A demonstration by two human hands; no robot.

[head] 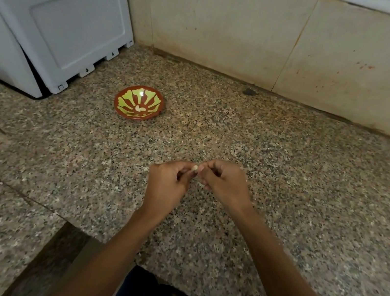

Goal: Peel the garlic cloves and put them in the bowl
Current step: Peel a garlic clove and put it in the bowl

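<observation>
The garlic clove (195, 168) sits pinched between both sets of fingertips above the counter (289, 163): my left hand (168, 182) steadies it while my right hand (225, 182) works at the skin, I judge. The bowl (139, 102), well apart, already holds pale cloves.

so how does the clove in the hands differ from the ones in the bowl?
The held garlic clove is pinched between the left hand and right hand above the granite counter; the bowl's cloves lie loose in the patterned bowl, untouched. Both look pale; peel state unclear.
</observation>
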